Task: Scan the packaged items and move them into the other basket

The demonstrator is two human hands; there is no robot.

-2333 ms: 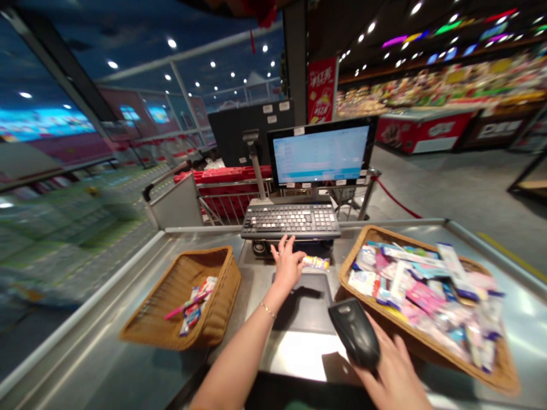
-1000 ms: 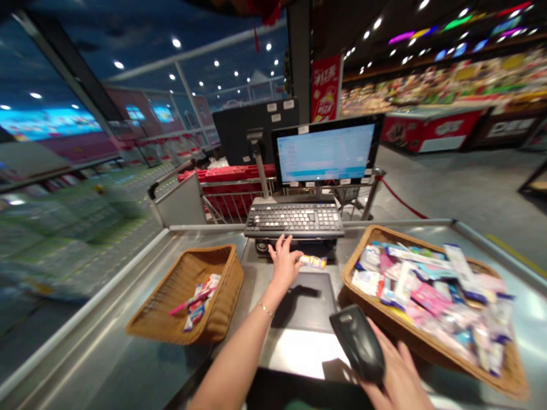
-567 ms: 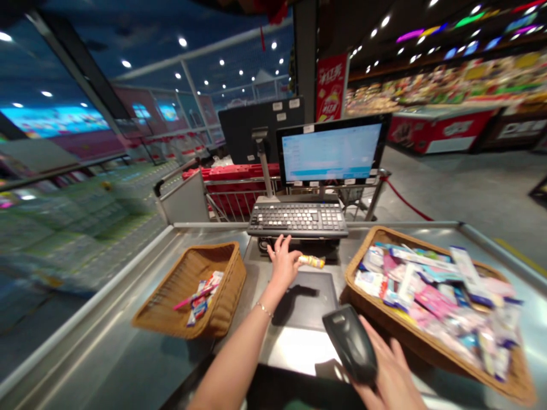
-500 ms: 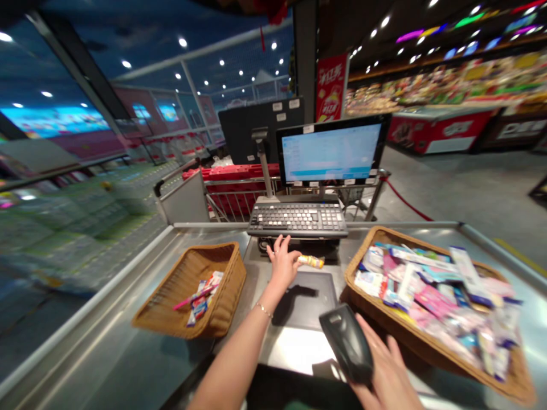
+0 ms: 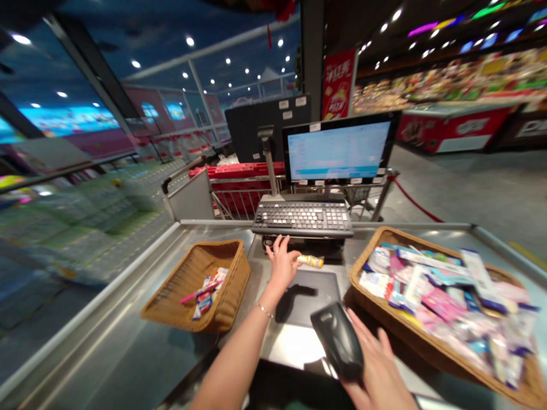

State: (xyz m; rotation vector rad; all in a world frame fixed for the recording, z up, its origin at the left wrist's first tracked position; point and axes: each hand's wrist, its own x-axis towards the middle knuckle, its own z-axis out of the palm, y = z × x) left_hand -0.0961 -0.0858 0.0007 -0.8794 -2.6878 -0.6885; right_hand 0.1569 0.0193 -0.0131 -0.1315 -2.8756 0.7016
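Well, from my head I look down at my two hands over the shiny steel tabletop (image 5: pixel 106 336). My left hand (image 5: pixel 282 270) is open with the fingers spread, and it holds nothing. A small yellow and white snack bar (image 5: pixel 310 261) lies right by my thumb, but I cannot tell if they touch. It sits just past a flat black pad (image 5: pixel 307 296) and just below a grey keyboard (image 5: pixel 302 219). My right hand (image 5: pixel 374 370) is curled around a black plastic scanner (image 5: pixel 337 341) and holds it firmly.

The big woven basket (image 5: pixel 410 241) on my right is heaped with lots of slick, shiny packets (image 5: pixel 440 302). The small woven basket (image 5: pixel 233 290) on my left has only a few packets (image 5: pixel 205 299) and a thin pink stick (image 5: pixel 199 292). So most of the packets sit in the big basket, and only a few sit in the small one.
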